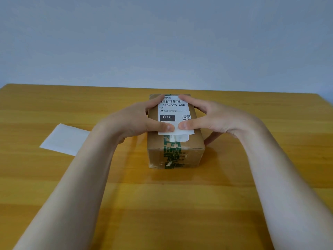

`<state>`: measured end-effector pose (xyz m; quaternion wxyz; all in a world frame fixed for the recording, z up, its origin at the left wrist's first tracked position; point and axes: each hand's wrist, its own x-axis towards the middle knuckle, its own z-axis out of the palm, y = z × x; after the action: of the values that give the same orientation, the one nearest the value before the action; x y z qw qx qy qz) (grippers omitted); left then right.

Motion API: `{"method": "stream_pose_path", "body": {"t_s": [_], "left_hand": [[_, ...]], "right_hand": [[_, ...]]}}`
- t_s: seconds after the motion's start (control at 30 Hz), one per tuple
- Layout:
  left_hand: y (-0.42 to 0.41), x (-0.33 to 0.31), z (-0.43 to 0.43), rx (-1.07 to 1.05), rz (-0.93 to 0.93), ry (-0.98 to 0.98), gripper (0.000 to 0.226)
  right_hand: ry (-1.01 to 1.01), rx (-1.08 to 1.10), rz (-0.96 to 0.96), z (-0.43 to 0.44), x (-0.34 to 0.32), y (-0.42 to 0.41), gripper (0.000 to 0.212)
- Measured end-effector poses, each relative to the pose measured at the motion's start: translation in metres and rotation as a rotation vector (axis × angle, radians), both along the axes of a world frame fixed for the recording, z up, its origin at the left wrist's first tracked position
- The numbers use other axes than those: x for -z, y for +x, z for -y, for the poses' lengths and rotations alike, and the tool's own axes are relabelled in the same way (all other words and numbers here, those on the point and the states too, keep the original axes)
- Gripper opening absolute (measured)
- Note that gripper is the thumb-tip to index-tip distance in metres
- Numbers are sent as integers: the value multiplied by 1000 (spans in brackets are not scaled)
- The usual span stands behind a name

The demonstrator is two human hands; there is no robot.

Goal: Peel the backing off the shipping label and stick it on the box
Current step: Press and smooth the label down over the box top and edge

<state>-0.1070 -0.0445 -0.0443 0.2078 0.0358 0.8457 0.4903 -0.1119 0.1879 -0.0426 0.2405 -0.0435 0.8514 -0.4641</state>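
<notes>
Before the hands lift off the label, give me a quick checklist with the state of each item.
1. Backing removed: ok. The white backing sheet lies on the table, left of the box.
2. Label on the box top: ok. The shipping label lies there, print side up.
3. Both hands pressing: ok. The left hand and right hand pin its near edge with the thumbs and its far corners with the fingers.
4. Alignment: ok. Label edges run roughly parallel to the box sides.
5. Fully stuck, no bubbles: cannot tell.
6. Surface underneath: not ok. Torn white remnants on green tape show just below the label.
</notes>
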Motion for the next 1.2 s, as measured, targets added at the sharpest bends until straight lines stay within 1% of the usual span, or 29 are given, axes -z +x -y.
{"method": "stream_pose_path", "body": {"t_s": [0.2,0.3,0.43,0.63,0.73,0.8,0.87,0.93,0.97,1.0,1.07,1.2], "left_hand": [[-3,2,4,40,13,-26,106],[-3,3,8,68,14,-44,113],[-2,2,11,96,20,-41,120],[-3,5,11,77,43,-33,137],[-2,4,10,62,49,-44,142],[0,1,5,39,57,-54,138],[1,0,-1,-17,53,-54,128],[1,1,-6,-111,25,-39,118],[1,3,-8,-155,11,-23,113],[1,5,-9,-190,2,-5,108],[2,8,-11,-222,-21,-1,100],[1,11,-15,-243,-52,-48,94]], "right_hand": [[-58,-11,51,-3,3,0,107],[-93,-25,68,-5,5,-1,113],[-127,-77,95,-9,10,-4,131],[-205,-123,90,-13,14,-4,135],[-181,-110,60,-13,13,-2,131],[-146,-58,25,-8,10,0,123],[-98,11,-33,-3,9,-1,106],[-76,76,-77,0,10,-3,79],[-70,101,-85,0,11,-4,69],[-61,114,-89,1,12,-4,66],[-28,114,-98,4,13,-4,69],[16,122,-112,8,15,-5,73]]}}
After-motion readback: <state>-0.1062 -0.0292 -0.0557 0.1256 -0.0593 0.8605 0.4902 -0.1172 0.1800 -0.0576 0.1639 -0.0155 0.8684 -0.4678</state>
